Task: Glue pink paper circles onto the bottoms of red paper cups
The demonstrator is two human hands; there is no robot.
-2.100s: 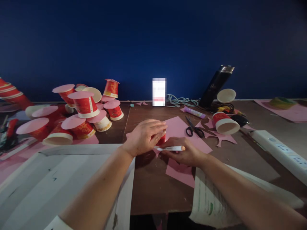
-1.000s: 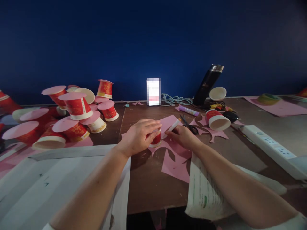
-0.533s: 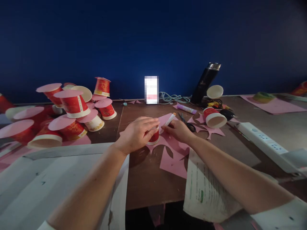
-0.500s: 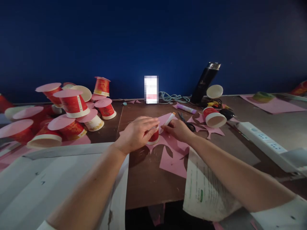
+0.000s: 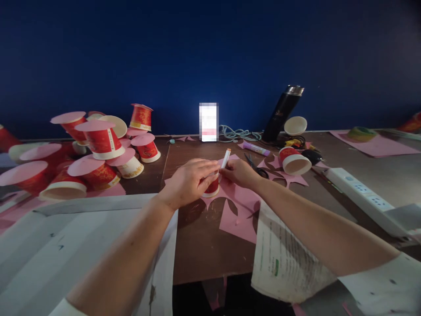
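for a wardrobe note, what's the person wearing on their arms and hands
Both hands, left and right, are bare, with no gloves. White sleeves end below the elbows; the right sleeve shows small dark marks.

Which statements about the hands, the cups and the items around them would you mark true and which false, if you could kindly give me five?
1. The left hand holds a red cup. True.
2. The right hand grips the scissors. False: it holds a white pen, and the scissors lie beyond that hand.
3. Several cups at the left of the view bear pink paper discs. True.
4. The purple tube lies to the left of the bright screen. False: it lies to the right of the screen.
5. The black bottle has a silver-coloured top. True.
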